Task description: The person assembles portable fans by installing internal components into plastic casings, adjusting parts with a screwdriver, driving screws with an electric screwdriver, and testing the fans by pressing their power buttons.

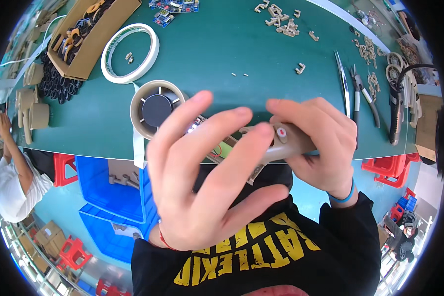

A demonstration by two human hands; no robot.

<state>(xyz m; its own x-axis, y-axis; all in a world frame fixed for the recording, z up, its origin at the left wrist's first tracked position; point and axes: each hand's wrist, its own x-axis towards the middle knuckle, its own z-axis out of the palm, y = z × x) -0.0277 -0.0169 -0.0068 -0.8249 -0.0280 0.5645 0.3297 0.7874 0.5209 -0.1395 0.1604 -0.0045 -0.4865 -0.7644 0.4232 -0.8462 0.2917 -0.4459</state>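
Note:
A beige handheld fan lies at the front edge of the green table, its round head [138,101] facing up with a black hub [157,109] in the middle. Its handle is uncovered, showing part of a circuit board [196,124] and a green cell [225,149] with thin wires. Over that handle spreads my left hand [192,182], fingers apart; whether a fingertip touches it I cannot tell. Fingers and thumb of my right hand [325,130] grip a beige handle shell [293,142] with a red-and-white button [281,132]. Where shell and fan meet is partly hidden.
A tape roll [156,55] and a cardboard box [96,49] of black parts stand at left. Small beige clips [281,24] lie at the back; tweezers [343,81], pliers [364,93] and a black corded tool [396,111] at right. Blue crates [144,190] stand below the table's edge.

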